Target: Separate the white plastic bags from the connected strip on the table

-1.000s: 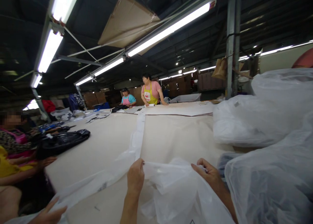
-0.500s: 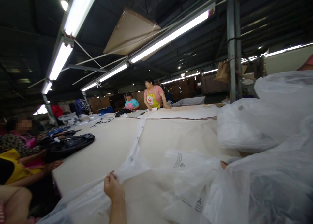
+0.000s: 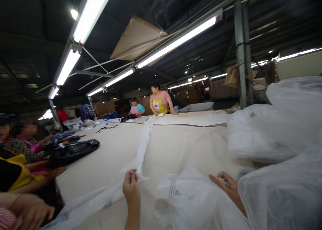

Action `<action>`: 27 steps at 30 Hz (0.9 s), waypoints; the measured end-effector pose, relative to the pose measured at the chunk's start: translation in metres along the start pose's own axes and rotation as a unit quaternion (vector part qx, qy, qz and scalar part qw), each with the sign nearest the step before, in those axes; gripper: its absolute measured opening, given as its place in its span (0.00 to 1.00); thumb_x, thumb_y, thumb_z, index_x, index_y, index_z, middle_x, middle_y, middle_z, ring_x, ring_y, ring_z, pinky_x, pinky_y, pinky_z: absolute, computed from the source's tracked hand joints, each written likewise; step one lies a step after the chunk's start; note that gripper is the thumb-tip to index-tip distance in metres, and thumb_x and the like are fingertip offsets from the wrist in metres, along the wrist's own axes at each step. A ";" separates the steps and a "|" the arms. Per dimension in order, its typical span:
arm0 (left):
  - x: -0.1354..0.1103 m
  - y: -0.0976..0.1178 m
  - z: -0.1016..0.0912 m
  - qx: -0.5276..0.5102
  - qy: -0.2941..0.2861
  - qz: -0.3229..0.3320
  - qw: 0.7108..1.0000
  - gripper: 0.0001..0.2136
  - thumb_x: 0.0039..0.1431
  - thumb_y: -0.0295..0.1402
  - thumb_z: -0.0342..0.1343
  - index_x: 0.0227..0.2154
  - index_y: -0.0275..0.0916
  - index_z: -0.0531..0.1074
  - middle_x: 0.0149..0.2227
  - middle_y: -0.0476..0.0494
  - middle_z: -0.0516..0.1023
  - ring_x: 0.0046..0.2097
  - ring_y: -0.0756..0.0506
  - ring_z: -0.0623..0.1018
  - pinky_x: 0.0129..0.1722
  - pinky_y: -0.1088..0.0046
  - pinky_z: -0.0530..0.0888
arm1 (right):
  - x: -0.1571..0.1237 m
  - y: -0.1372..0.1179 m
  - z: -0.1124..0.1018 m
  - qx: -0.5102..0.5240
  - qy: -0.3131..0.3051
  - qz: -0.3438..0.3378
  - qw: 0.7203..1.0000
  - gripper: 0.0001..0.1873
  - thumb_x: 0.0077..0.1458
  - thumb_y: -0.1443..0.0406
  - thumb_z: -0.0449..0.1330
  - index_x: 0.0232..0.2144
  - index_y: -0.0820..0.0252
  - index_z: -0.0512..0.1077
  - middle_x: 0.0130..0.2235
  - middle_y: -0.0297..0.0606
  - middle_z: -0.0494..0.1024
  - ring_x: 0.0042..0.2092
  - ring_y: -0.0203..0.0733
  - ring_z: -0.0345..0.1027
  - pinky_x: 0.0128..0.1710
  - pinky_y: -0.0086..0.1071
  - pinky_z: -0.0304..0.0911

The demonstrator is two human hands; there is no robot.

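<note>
My left hand (image 3: 131, 186) is closed, its fingertips pinching the near end of a long translucent plastic strip (image 3: 144, 139). The strip runs away over the pale table to a white roll (image 3: 159, 115) at the far side. On the right, my right hand (image 3: 227, 186) is partly curled, with a whitish bit of plastic showing between thumb and fingers. It seems to hold the edge of a clear plastic bag (image 3: 186, 193) with dark print, which lies crumpled between my hands. More thin plastic (image 3: 93, 203) trails to the lower left.
Large plastic-wrapped bundles (image 3: 274, 132) are piled at the right. Black bundled items (image 3: 75, 151) lie on the left of the table (image 3: 113, 146), beside seated co-workers. A co-worker in a yellow apron (image 3: 161, 102) stands across the table, a hand by the roll. Lamps hang overhead.
My right hand has come out from behind the plastic and moved left. My left hand has moved up and right. The printed bag has sunk lower and now looks apart from the strip.
</note>
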State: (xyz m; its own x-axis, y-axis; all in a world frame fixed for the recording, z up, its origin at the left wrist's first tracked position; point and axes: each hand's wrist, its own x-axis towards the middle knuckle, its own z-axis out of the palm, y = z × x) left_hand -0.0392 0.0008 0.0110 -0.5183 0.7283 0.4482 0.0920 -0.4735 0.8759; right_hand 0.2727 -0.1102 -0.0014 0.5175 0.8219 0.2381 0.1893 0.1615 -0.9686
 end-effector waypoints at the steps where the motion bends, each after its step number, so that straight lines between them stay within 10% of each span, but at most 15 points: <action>1: -0.009 0.005 0.006 0.028 -0.052 0.029 0.998 0.19 0.48 0.48 0.53 0.30 0.36 0.73 0.22 0.50 0.66 0.26 0.50 0.67 0.28 0.76 0.65 | -0.002 -0.002 0.002 -0.001 -0.021 0.010 1.000 0.25 0.43 0.45 0.56 0.21 0.60 0.55 0.18 0.27 0.53 0.22 0.28 0.48 0.22 0.25 0.48; 5: -0.041 0.019 0.024 0.118 -0.233 0.150 0.954 0.16 0.58 0.41 0.46 0.32 0.36 0.74 0.24 0.47 0.71 0.28 0.49 0.70 0.32 0.74 0.67 | -0.012 -0.006 0.016 -0.013 -0.143 0.026 0.989 0.25 0.38 0.46 0.56 0.20 0.60 0.54 0.20 0.28 0.53 0.24 0.30 0.48 0.25 0.26 0.47; 11: -0.069 0.023 0.044 0.126 -0.345 0.199 0.908 0.12 0.59 0.30 0.44 0.34 0.38 0.74 0.27 0.46 0.74 0.29 0.49 0.73 0.32 0.76 0.68 | -0.026 0.005 0.042 -0.031 -0.285 -0.034 0.957 0.17 0.46 0.55 0.57 0.35 0.61 0.62 0.25 0.28 0.60 0.27 0.30 0.53 0.28 0.24 0.49; 16: -0.085 0.027 0.054 0.140 -0.388 0.202 0.888 0.11 0.60 0.28 0.43 0.35 0.38 0.72 0.28 0.47 0.74 0.31 0.49 0.73 0.34 0.75 0.68 | -0.038 0.005 0.056 -0.007 -0.263 -0.019 0.965 0.39 0.47 0.52 0.57 0.57 0.66 0.58 0.29 0.32 0.64 0.28 0.32 0.56 0.30 0.26 0.53; 27: -0.098 0.010 0.061 0.188 -0.425 0.297 0.834 0.15 0.60 0.29 0.44 0.49 0.40 0.65 0.32 0.43 0.75 0.36 0.44 0.75 0.37 0.68 0.71 | -0.035 0.023 0.061 0.037 -0.245 -0.028 0.968 0.33 0.51 0.46 0.54 0.52 0.61 0.69 0.54 0.44 0.68 0.56 0.47 0.60 0.57 0.35 0.57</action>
State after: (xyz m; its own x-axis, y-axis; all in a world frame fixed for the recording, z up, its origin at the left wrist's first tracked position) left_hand 0.0645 -0.0448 -0.0127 0.4893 0.5835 0.6482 0.4608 -0.8040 0.3758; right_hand 0.2078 -0.1022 -0.0368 0.0469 0.9682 0.2458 0.1356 0.2376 -0.9619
